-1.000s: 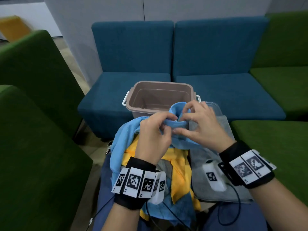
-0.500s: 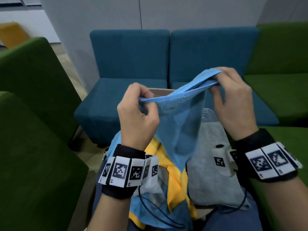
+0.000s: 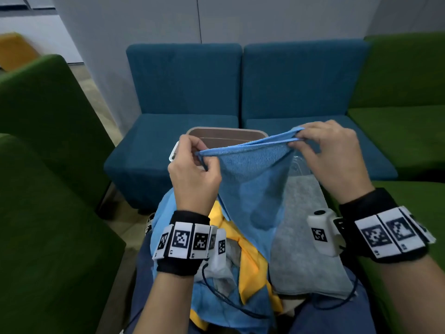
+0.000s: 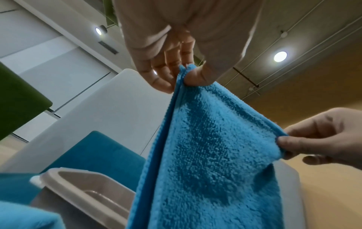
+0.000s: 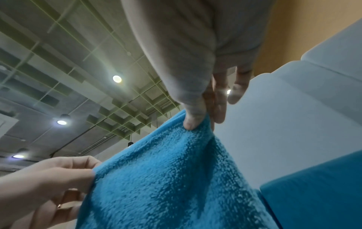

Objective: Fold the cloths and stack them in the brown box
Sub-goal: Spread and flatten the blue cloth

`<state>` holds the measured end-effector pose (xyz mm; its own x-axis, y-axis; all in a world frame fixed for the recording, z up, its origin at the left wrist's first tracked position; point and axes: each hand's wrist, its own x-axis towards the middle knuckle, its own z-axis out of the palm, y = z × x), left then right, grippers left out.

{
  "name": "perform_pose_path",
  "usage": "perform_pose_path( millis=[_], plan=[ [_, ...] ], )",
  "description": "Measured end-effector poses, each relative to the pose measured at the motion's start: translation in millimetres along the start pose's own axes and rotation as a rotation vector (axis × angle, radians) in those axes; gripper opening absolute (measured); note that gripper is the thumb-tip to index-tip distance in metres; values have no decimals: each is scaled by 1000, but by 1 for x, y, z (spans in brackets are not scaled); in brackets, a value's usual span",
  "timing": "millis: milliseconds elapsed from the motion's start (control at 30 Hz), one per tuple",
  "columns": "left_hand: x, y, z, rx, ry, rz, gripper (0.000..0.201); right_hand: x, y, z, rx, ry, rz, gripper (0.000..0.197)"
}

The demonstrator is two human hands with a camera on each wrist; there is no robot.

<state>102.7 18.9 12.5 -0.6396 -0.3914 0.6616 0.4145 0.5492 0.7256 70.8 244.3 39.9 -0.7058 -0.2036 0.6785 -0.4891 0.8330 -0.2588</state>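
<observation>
A blue terry cloth (image 3: 250, 179) hangs doubled between my two hands above my lap. My left hand (image 3: 195, 165) pinches its left top corner (image 4: 185, 72) between thumb and fingers. The right top corner (image 5: 192, 124) is pinched by my right hand (image 3: 330, 153), so the top edge stretches taut. Behind the cloth stands the brown box (image 3: 226, 135), also seen low in the left wrist view (image 4: 90, 190); what shows of its inside holds no cloth. More cloths lie in a heap on my lap: light blue (image 3: 163, 208), yellow (image 3: 250, 261) and grey (image 3: 303, 249).
The box sits on a blue sofa seat (image 3: 149, 150) beside a second blue seat (image 3: 361, 145). Green seats stand at my left (image 3: 48, 189) and right (image 3: 409, 141). A clear plastic lid (image 3: 299, 165) lies right of the box.
Both hands lifted the blue cloth off the lap and drew apart, stretching its top edge. Since half a second ago the hands have come lower, now level with the box rim.
</observation>
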Motion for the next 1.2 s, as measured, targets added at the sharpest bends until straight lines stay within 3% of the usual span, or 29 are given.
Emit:
perform_pose_path(
  millis=[233,333,433,500,700,800,900,1000,1067,1200],
  plan=[
    [2,-14,-2,27,-56,22,17,-11,-2,1,289,35,-14,24],
    [1,-16,-2,9,-100,8,19,-12,0,2,305,86,55,23],
    [-1,-16,0,-45,-175,-78,25,-10,6,4,307,17,53,12],
    [-3,-17,-1,-84,-211,-140,24,-10,13,5,261,-3,26,18],
    [-2,-15,-2,-36,-167,-106,22,-8,12,8,202,72,48,5],
    [-3,-21,2,-12,-197,-134,33,-7,17,8,208,-29,60,6],
    [-7,-26,3,63,-252,-117,32,-9,21,6,221,-60,71,2],
    [-9,-25,3,99,-297,-114,25,-11,16,5,260,-31,116,12],
    [-9,-22,2,74,-316,-118,32,-12,13,7,239,-23,138,26],
    [-8,-25,2,99,-288,-61,35,-12,15,18,179,-101,135,36]
  ],
)
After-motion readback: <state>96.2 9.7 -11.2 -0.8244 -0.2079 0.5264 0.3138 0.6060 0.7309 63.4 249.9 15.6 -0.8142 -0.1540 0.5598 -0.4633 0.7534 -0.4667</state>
